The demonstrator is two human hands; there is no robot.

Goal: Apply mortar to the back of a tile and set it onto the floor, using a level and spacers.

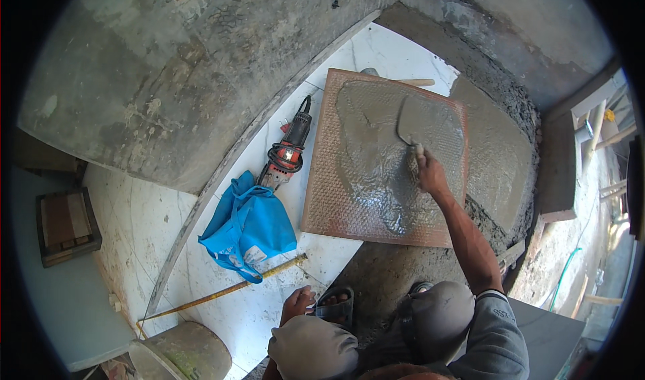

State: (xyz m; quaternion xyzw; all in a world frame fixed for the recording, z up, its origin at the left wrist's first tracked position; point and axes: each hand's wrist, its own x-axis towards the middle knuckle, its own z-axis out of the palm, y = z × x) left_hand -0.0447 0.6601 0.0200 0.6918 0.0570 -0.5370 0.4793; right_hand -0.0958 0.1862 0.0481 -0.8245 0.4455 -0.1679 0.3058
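Observation:
My right hand [431, 172] is closed round the handle of a trowel [424, 119]. Its blade lies flat on wet grey mortar [366, 138], which coats much of a large square tile [320, 195]. The tile's reddish-brown, patterned back faces up, bare along the left and lower edges. Beside my left knee, my left hand [297, 304] has its fingers curled; whether something small is in them I cannot make out. Left of the tile, a red and black angle grinder [287, 153] with its cord wound round it rests against a blue fabric bag [259, 229].
Smoothed wet mortar [500, 155] covers the floor right of the tile. A wooden handle [420, 82] shows behind the tile. A yellowish strip [235, 294] lies on white floor tiles [336, 249]. A dirty bucket [183, 353] stands lower left; a rough grey wall [181, 78] rises beyond.

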